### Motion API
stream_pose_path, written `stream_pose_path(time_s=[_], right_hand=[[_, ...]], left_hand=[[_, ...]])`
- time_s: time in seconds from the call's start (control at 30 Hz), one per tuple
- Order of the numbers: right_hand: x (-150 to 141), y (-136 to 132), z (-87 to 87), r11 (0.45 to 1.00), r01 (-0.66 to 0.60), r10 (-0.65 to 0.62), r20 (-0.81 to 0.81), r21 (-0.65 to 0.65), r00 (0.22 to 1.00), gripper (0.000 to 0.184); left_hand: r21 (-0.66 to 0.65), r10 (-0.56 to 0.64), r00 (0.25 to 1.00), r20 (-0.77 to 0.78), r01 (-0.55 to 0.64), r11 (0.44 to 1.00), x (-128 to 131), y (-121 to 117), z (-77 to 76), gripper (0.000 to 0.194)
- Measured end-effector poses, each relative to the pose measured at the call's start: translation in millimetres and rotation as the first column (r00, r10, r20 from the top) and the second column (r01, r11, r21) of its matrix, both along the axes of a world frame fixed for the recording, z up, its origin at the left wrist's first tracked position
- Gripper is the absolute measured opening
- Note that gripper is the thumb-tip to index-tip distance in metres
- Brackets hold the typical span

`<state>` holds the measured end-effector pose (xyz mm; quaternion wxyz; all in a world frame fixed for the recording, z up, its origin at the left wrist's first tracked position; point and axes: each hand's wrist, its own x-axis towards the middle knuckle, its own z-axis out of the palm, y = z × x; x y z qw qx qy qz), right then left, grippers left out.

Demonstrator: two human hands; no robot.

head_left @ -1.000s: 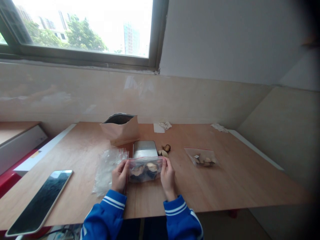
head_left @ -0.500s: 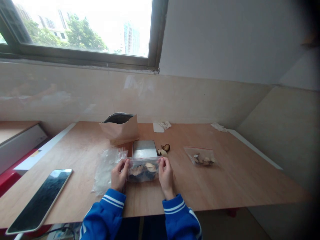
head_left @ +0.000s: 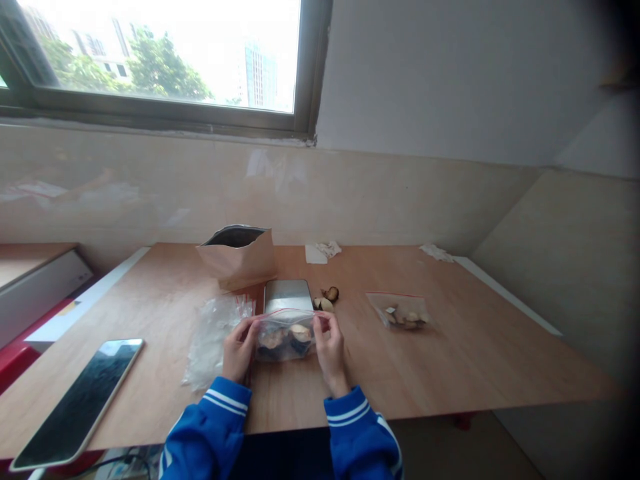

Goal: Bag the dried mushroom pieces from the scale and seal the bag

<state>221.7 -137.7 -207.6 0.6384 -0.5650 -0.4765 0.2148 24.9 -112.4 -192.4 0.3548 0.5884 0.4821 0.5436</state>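
At twelve o'clock, a clear red-sealed bag of dried mushrooms stretches nine to three between your left hand and right hand, touching both; each hand's fingers are closed, pinching an upper corner.

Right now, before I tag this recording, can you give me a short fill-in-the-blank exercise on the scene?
1. The left hand and right hand hold a clear bag near its ____ edge.
2. The phone lies to the ____ of both hands.
3. The brown paper bag stands with its mouth ____.
4. The white-striped sleeves are ____.

Missing words: top; left; open; blue.
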Motion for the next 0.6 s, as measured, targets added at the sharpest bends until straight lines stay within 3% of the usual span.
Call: stream_pose_path(time_s=[0.3, 0.6], right_hand=[[1.7, 1.0, -1.8, 1.000, -0.006, 0.003, -0.105, -0.029, 0.994, 0.031], [3.3, -0.2, 2.1, 0.999, 0.009, -0.013, -0.131, -0.033, 0.991, 0.030]], left_hand=[[-0.041, -0.060, 0.996, 0.063, 0.063, 0.997, 5.4, -2.4, 1.1, 0.030], [-0.056, -0.043, 0.993, 0.105, 0.049, 0.997, 5.7, -2.3, 3.4, 0.030]])
